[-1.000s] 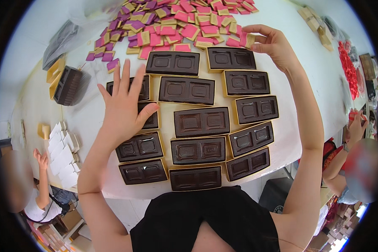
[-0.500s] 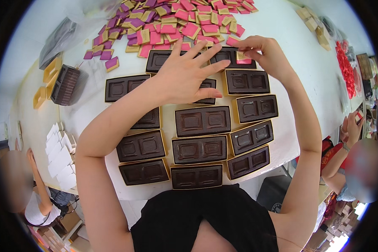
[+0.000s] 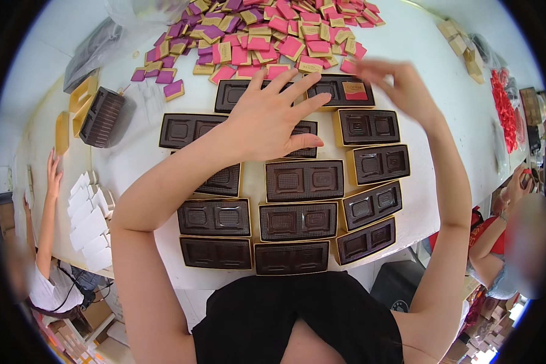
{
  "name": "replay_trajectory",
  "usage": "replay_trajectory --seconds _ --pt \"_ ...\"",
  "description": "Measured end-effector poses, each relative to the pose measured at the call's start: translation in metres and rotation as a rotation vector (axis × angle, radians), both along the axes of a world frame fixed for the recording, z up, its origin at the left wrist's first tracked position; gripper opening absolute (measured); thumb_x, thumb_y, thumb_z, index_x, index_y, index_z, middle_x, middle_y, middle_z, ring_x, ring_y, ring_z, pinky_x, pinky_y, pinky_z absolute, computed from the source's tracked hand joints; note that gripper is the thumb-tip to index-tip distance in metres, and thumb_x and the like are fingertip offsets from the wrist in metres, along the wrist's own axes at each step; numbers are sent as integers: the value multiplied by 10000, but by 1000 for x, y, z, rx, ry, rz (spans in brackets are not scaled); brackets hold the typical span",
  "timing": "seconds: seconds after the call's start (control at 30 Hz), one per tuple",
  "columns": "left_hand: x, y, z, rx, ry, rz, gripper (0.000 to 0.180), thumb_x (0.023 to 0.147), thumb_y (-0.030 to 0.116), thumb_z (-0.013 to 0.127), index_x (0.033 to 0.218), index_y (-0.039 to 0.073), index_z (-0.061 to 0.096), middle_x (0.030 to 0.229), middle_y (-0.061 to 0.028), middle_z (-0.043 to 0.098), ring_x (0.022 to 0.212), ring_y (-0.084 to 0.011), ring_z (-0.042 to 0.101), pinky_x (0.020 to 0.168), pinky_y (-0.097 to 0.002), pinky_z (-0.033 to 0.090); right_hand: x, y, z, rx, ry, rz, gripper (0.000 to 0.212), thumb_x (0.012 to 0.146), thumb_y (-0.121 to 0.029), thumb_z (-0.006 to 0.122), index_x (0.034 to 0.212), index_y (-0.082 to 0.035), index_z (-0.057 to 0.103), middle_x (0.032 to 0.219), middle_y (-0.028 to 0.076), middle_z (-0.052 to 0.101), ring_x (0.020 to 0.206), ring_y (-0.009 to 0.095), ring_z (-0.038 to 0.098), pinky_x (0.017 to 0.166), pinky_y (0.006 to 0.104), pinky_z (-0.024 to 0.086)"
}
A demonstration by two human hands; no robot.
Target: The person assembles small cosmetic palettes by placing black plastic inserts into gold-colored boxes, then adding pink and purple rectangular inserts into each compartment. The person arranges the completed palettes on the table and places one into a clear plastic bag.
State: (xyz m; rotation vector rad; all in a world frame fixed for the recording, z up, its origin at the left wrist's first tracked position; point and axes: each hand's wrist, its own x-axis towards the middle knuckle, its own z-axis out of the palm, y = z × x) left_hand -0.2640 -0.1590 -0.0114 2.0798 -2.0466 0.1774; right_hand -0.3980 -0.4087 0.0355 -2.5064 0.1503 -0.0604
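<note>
Several dark brown two-cavity trays with gold rims lie in three columns on the white table [image 3: 443,121]. My left hand [image 3: 272,119] hovers flat with spread fingers over the middle column's far trays, holding nothing. My right hand [image 3: 397,88] is blurred beside the far right tray [image 3: 330,92], fingers apart. A pink and gold square packet [image 3: 353,90] sits in that tray's right cavity, next to my right fingers. The other trays, such as the middle tray [image 3: 303,180], hold nothing.
A heap of pink, purple and gold square packets [image 3: 267,30] lies at the table's far side. A dark tray stack [image 3: 100,115] and gold boxes stand at the left. White boxes [image 3: 88,218] sit at the left edge. Other people work at left and right.
My left hand swung from the left column across to the middle far trays. My right hand brought a pink packet from the heap into the far right tray and let go.
</note>
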Motion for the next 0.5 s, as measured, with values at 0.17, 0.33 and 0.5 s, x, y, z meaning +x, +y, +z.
replay_trajectory --seconds 0.17,0.33,0.5 --pt "-2 -1 1 -6 27 14 675 876 559 594 1438 213 456 1478 -130 398 1346 -358 382 1080 -549 301 88 -39 -45 -241 -409 -11 268 857 -93 658 1119 -44 681 930 119 702 872 261 675 782 359 522" --pt "-5 0 0 -9 36 21 686 856 541 626 1436 213 461 1467 -134 402 1334 -353 389 1077 -533 305 96 -32 -48 -325 -354 -23 298 830 -57 668 1128 -46 666 920 101 676 842 266 654 754 359 518" --pt "-5 1 -1 6 30 47 698 855 513 640 1464 252 424 1495 -117 381 1351 -359 375 1093 -536 293 15 -23 -8 113 -429 -337 191 847 -19 655 1031 9 695 844 67 708 755 144 653 704 283 515"
